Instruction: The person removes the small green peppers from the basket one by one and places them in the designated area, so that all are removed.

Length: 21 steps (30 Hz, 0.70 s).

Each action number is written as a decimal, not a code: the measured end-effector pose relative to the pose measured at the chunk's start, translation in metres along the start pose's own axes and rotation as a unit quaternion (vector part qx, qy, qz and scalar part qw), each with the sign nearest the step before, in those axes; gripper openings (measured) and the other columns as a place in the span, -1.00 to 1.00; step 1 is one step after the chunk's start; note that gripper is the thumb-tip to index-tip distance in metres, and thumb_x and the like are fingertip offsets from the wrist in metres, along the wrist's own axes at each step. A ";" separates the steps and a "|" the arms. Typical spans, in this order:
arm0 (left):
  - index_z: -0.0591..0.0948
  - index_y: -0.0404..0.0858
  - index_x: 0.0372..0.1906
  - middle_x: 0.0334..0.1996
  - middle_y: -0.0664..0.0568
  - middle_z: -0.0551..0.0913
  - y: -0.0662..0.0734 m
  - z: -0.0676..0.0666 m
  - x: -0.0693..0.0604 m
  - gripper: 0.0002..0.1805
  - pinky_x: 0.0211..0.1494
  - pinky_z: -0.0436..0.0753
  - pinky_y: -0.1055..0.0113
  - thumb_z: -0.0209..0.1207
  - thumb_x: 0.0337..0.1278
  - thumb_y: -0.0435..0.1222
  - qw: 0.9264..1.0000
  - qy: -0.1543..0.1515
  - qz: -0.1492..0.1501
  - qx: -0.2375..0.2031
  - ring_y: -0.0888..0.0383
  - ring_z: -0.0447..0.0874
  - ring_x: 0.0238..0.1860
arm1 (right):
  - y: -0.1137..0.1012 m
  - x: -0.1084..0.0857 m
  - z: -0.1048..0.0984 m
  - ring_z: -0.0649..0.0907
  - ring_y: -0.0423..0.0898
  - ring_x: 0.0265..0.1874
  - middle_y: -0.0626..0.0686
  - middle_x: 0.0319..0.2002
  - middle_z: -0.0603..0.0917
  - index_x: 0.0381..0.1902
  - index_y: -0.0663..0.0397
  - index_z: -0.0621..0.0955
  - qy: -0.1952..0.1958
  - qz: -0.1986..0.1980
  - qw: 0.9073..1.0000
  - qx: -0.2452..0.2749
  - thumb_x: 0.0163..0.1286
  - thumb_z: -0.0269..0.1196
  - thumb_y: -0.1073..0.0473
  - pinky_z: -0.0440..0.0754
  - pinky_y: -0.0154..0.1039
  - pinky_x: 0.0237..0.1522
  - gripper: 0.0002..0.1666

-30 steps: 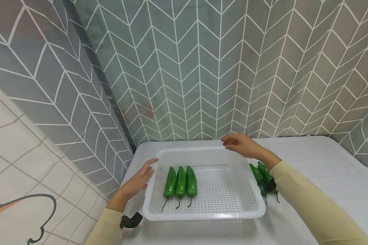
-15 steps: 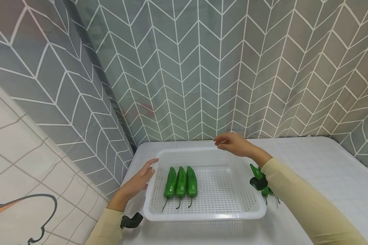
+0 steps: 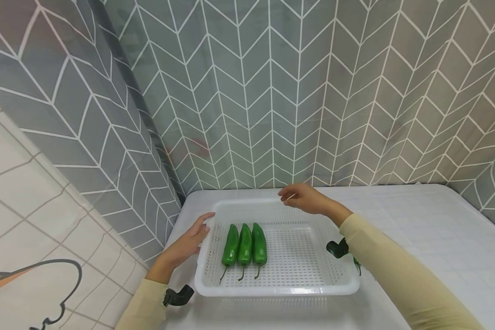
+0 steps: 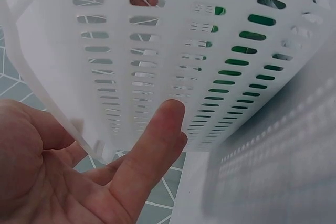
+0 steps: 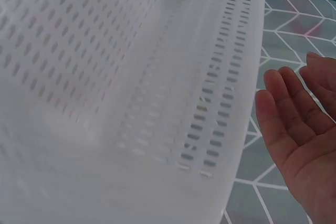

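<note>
Three green peppers (image 3: 245,247) lie side by side, stems toward the near edge, in the left part of a white perforated basket (image 3: 272,291). My left hand (image 3: 189,239) is at the basket's left side; in the left wrist view its fingers (image 4: 167,119) rest against the perforated wall (image 4: 121,40). Over the basket's far edge my right hand (image 3: 307,198) hovers with nothing in it. The right wrist view shows that hand (image 5: 307,135) beyond the basket's rim (image 5: 247,124), its fingers loosely bent and apart from the rim.
More green pepper (image 3: 356,265) shows just right of the basket, mostly hidden by my right forearm and the black wrist device (image 3: 337,249). The white table (image 3: 445,224) reaches back to a patterned grey curtain (image 3: 297,91).
My right hand has moved left along the basket's far edge, and its forearm now covers most of the peppers on the right. The left hand stays at the basket's left side.
</note>
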<state>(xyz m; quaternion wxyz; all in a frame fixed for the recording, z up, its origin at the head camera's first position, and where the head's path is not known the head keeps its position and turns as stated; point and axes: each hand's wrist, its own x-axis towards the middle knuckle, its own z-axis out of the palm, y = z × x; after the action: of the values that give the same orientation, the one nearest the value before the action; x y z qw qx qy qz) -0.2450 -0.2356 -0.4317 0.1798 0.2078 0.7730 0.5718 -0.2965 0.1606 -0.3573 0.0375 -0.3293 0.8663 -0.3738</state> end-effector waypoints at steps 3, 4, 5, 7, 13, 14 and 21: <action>-0.09 -0.06 0.61 0.35 -0.38 0.29 0.001 0.000 0.000 -0.42 -0.05 0.71 0.06 -0.26 0.70 -0.10 1.000 -0.003 0.005 -0.002 -0.15 0.58 0.15 | -0.001 0.004 0.004 0.68 0.23 0.02 0.30 0.01 0.68 0.18 0.42 0.56 -0.008 0.013 1.000 0.001 0.48 0.20 0.36 0.67 0.04 0.02 -0.64; -0.09 -0.07 0.61 0.34 -0.37 0.29 0.002 0.000 0.000 -0.42 -0.05 0.71 0.06 -0.26 0.70 -0.10 1.000 -0.003 0.007 -0.002 -0.15 0.58 0.15 | -0.002 0.005 0.006 0.68 0.22 0.02 0.28 0.01 0.68 0.18 0.41 0.56 -0.011 0.018 1.000 -0.002 0.48 0.20 0.35 0.66 0.03 0.02 -0.63; -0.09 -0.07 0.61 0.34 -0.38 0.29 0.002 0.000 0.000 -0.42 -0.05 0.71 0.05 -0.26 0.70 -0.10 1.000 -0.004 0.008 -0.001 -0.15 0.58 0.15 | -0.002 0.006 0.007 0.67 0.21 0.02 0.26 0.00 0.68 0.19 0.40 0.56 -0.013 0.022 1.000 -0.005 0.48 0.20 0.35 0.66 0.03 0.02 -0.63; -0.09 -0.07 0.61 0.34 -0.37 0.29 0.003 0.001 0.001 -0.42 -0.06 0.72 0.05 -0.26 0.70 -0.11 1.000 -0.005 0.008 0.000 -0.16 0.59 0.14 | -0.003 0.007 0.011 0.68 0.19 0.01 0.23 0.00 0.68 0.19 0.38 0.57 -0.018 0.030 0.999 -0.009 0.49 0.21 0.34 0.66 0.02 0.02 -0.63; -0.08 -0.06 0.61 0.34 -0.36 0.29 0.002 0.001 0.000 -0.43 -0.06 0.72 0.05 -0.27 0.70 -0.12 1.000 -0.003 0.002 0.003 -0.14 0.60 0.13 | 0.000 0.013 0.022 0.67 0.16 0.02 0.23 0.00 0.68 0.18 0.37 0.57 -0.030 0.041 0.999 -0.002 0.49 0.21 0.34 0.66 -0.01 0.01 -0.65; -0.08 -0.06 0.61 0.33 -0.36 0.30 0.002 0.001 0.000 -0.43 -0.07 0.72 0.05 -0.27 0.70 -0.13 1.000 -0.001 0.001 0.003 -0.14 0.60 0.13 | 0.000 0.014 0.023 0.67 0.16 0.03 0.24 0.00 0.68 0.17 0.38 0.57 -0.032 0.044 0.998 0.003 0.49 0.21 0.35 0.66 -0.02 0.01 -0.65; -0.08 -0.06 0.61 0.34 -0.36 0.30 0.002 0.002 -0.001 -0.43 -0.05 0.72 0.05 -0.27 0.70 -0.13 1.000 0.003 -0.003 0.000 -0.15 0.58 0.15 | 0.000 0.022 0.036 0.70 0.11 -0.04 0.26 0.00 0.67 0.17 0.39 0.56 -0.061 0.070 0.995 0.020 0.48 0.21 0.37 0.68 -0.06 -0.03 -0.65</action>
<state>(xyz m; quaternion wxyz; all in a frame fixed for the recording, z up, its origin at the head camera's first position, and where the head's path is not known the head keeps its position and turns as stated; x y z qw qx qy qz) -0.2430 -0.2342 -0.4298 0.1789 0.2039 0.7738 0.5724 -0.3025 0.1251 -0.3790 0.1232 -0.2889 0.8759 -0.3661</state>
